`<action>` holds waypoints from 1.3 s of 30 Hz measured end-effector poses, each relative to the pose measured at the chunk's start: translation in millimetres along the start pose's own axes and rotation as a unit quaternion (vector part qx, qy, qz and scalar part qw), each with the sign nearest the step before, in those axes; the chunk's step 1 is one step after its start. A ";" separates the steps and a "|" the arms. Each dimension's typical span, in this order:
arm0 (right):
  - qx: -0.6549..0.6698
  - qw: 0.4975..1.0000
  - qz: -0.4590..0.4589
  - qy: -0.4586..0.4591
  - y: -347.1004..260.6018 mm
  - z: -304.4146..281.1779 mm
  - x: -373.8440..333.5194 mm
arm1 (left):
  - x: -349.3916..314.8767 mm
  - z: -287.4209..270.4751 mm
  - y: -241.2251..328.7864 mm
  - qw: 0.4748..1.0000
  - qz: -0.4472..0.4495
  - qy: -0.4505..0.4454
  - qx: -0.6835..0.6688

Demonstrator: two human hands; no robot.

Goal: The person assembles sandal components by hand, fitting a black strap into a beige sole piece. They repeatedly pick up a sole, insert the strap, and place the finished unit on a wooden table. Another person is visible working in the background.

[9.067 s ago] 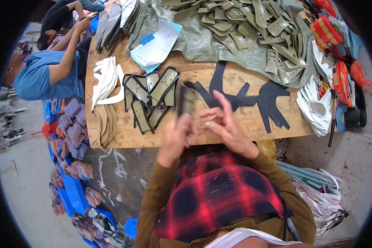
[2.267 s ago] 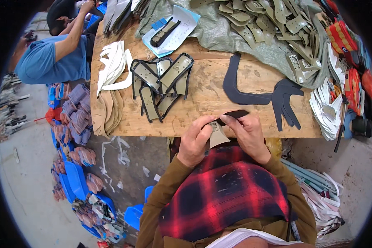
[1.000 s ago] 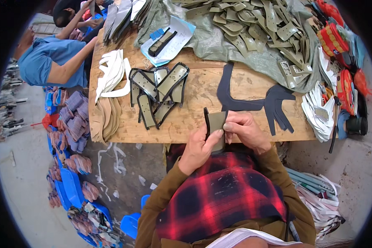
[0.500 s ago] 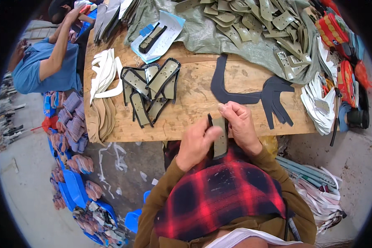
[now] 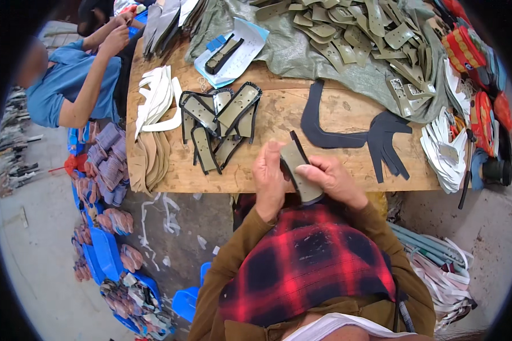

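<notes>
Above my lap, at the table's near edge, I hold a curved olive plate [image 5: 304, 181] with black edging strip along its sides. My left hand [image 5: 269, 177] is closed on its left side; my right hand [image 5: 335, 181] grips its right side, thumb pressed on its face. One end of the black strip stands up past the plate's top. To the left on the table lies a pile of black-edged olive plates [image 5: 202, 148] with small holes. Dark curved strips [image 5: 331, 138] lie right of my hands, some fanned out.
A grey-green sheet [image 5: 290, 65] bears many loose olive plates [image 5: 355, 48] at the back. White cut pieces [image 5: 156, 99] and tan pieces [image 5: 155, 156] sit at the table's left. More white pieces [image 5: 446, 153] lie at the right. Another person [image 5: 77, 85] works at far left.
My left hand has moved from in front of the plate to its left side. The plate has tilted, showing more face, and my right thumb now presses on it. The view has shifted slightly.
</notes>
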State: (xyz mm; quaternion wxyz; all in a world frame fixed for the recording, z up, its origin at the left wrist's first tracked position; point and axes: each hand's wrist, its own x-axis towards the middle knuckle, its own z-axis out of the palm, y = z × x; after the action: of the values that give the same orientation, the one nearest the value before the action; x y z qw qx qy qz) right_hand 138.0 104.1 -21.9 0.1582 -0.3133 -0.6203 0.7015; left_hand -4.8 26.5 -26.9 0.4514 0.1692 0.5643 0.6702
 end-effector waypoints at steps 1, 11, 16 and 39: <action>0.029 0.998 0.044 -0.041 -9.7 -10.5 -1.2 | 5.1 -5.6 9.2 0.994 0.075 -0.029 0.080; 0.073 0.943 0.080 -0.315 -26.9 -35.4 -6.0 | 2.6 -15.8 76.3 0.788 0.069 -0.512 0.334; 0.172 0.938 0.105 -0.283 -24.8 -29.2 -18.9 | 0.8 -31.8 56.8 0.823 -0.001 -0.464 0.329; 0.074 0.981 -0.035 -0.174 -13.7 -21.5 6.2 | -14.0 -28.3 52.3 0.807 -0.037 -0.451 0.379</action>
State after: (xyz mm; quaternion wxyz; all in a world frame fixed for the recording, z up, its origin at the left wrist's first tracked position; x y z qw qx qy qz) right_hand 144.7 126.9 -10.9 0.0953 -0.1517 -0.5951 0.7834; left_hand -39.9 0.6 15.9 0.5801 0.5890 0.5117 0.2342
